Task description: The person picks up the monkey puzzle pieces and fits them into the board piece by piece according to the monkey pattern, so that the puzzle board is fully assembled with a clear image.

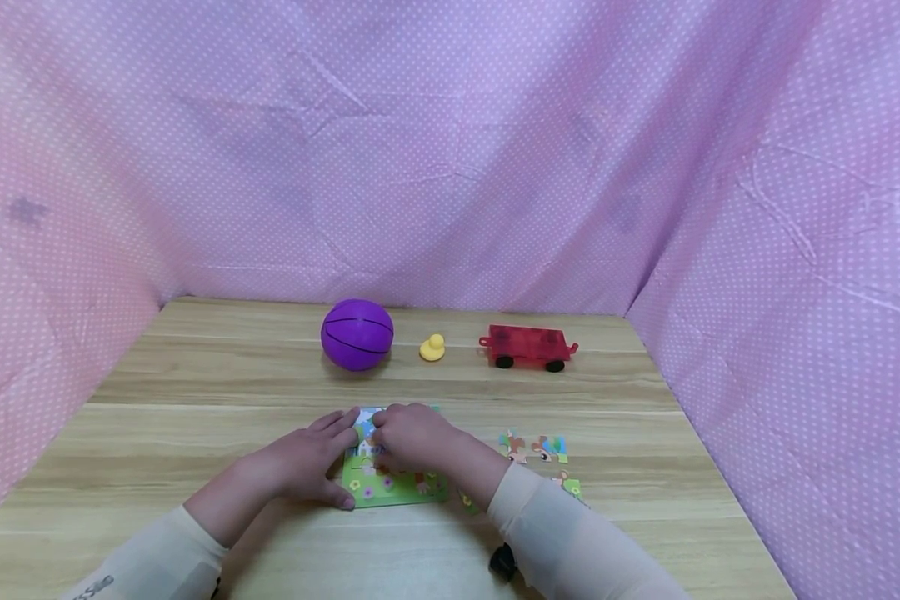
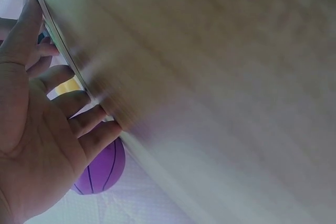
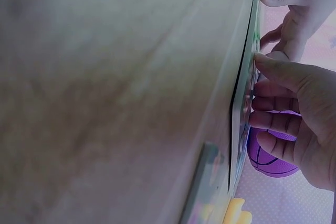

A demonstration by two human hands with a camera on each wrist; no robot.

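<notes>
Both hands press on a flat green cardboard jigsaw board (image 1: 390, 487) at the table's near middle, the left hand (image 1: 307, 461) spread flat along its 9 o'clock edge, the right hand (image 1: 412, 437) curled over its top, fingertips down, 3 loose pieces (image 1: 536, 450) at 3 o'clock.

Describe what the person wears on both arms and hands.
Both arms wear long, close-fitting sleeves of pale beige cloth, the left sleeve and the right sleeve each ending at the wrist. Dark lettering, too small to read, marks the left sleeve low down. The left hand and right hand are bare: no gloves or rings show.
</notes>
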